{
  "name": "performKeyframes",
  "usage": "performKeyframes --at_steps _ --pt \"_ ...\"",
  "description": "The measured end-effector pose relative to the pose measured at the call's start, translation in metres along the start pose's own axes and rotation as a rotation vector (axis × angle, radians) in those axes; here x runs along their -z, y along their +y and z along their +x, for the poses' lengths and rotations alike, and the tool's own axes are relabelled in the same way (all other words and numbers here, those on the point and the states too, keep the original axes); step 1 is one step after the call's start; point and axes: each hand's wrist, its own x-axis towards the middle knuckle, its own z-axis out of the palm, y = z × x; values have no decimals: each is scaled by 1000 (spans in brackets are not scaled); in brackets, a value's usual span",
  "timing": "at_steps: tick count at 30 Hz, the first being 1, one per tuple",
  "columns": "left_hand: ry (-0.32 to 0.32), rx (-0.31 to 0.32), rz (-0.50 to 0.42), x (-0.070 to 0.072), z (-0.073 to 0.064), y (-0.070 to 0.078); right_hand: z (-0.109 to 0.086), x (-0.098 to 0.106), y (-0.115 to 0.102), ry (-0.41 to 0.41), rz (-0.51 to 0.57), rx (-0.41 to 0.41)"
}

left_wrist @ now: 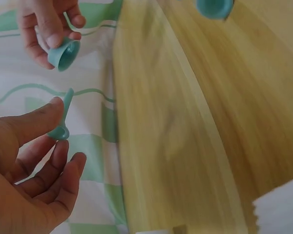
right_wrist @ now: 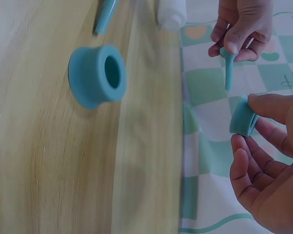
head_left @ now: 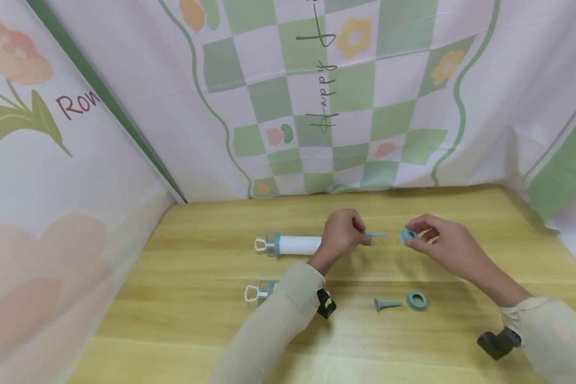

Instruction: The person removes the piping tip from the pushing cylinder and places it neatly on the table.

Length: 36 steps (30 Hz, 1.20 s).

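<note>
My left hand (head_left: 341, 234) pinches a small teal nozzle (head_left: 377, 234) between thumb and fingertips, its thin tip pointing right. Facing it, my right hand (head_left: 445, 244) holds a teal ring cap (right_wrist: 241, 118) by its rim with thumb and fingers. A short gap separates nozzle and cap, and both are held above the wooden table (head_left: 173, 298). Behind the left wrist lies a white tube (head_left: 298, 245) with a teal collar and a white loop handle; its right end is hidden by that hand.
Nearer me, a second nozzle (head_left: 388, 304) and a second ring cap (head_left: 416, 301) lie on the table. Another tube's white handle (head_left: 252, 293) shows past the left sleeve, which covers most of that tube. A patterned curtain (head_left: 307, 106) hangs along the table's back edge.
</note>
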Motion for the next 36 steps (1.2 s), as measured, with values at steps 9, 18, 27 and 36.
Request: performKeyframes --at_steps 9,18,27,36 --pt "-28 16 118 -18 13 -7 10 -4 12 -75 6 -42" --pt "-55 131 134 -33 24 -9 16 -13 27 -110 -1 -38" --pt "-73 235 227 -40 30 -10 25 -22 34 -150 25 -24" --pt "-92 185 296 -45 29 -15 26 -32 43 -190 24 -21"
